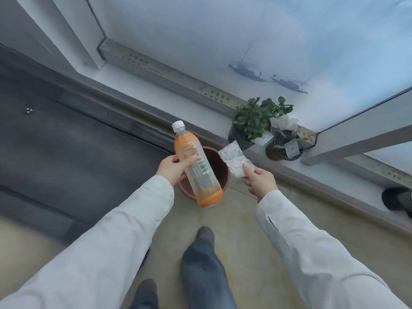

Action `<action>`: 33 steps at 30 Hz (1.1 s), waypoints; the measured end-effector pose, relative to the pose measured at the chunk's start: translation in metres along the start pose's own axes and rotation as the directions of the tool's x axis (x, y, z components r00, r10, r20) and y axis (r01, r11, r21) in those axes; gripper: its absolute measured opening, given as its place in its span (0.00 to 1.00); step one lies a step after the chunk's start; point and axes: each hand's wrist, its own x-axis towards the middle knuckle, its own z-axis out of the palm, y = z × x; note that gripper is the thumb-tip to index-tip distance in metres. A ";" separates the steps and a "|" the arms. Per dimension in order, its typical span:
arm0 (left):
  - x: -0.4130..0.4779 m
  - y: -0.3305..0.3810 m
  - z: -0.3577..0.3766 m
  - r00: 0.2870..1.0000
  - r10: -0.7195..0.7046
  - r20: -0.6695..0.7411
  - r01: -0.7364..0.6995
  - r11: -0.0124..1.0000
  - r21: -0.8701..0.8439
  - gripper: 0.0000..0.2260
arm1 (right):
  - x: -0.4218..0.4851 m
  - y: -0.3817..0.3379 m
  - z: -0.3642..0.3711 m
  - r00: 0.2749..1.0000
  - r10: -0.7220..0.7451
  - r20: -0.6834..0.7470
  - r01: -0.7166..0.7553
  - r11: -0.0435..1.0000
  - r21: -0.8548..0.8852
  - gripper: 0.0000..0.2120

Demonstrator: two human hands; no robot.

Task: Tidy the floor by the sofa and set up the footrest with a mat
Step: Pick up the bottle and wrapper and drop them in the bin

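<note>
Litter is what we carry at this moment: nearest us, past our pale sleeves and dark trouser legs on the beige floor (243, 239), our left hand (176, 167) wraps the middle of a plastic drink bottle (197, 168), and our right hand (259, 180) pinches the lower corner of a crinkled clear wrapper (235, 160) between thumb and forefinger. The bottle, tilted with its white cap away from us, looks empty and so should be light, stiff enough to hold by its waist, though the smooth label could slip. The wrapper is thin, soft film, nearly weightless; a pinch at one edge suffices, but it may flutter when let go. Both hang just above a round, reddish-brown plastic bin (224, 175) that stands on the floor beside the low ledge (312, 172), so we judge the drop is close. Left of the bin lies a dark, matte grey surface, which we cannot identify. Farther off, on the ledge, sit a leafy green potted plant (254, 121) and a second dark pot (284, 149) holding white paper, against a pale wall painted with small boats.
</note>
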 end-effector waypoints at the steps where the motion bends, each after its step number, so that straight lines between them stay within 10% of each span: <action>1: 0.013 -0.008 0.003 1.000 -0.013 -0.003 0.013 1.000 0.001 0.19 | 0.014 0.006 0.002 1.000 -0.001 0.004 0.001 1.000 -0.021 0.12; 10: 0.128 -0.091 0.020 0.985 -0.008 -0.170 0.004 1.000 -0.021 0.36 | 0.129 0.092 0.035 0.996 0.090 0.024 -0.087 0.991 -0.100 0.12; 15: 0.162 -0.120 0.030 0.965 0.013 -0.260 -0.022 0.999 -0.029 0.26 | 0.165 0.126 0.054 0.990 0.133 0.044 -0.129 0.987 -0.099 0.16; 33: 0.163 -0.127 0.029 0.952 -0.079 -0.297 0.073 0.997 -0.031 0.36 | 0.169 0.112 0.061 0.968 0.241 0.064 -0.238 0.970 -0.049 0.23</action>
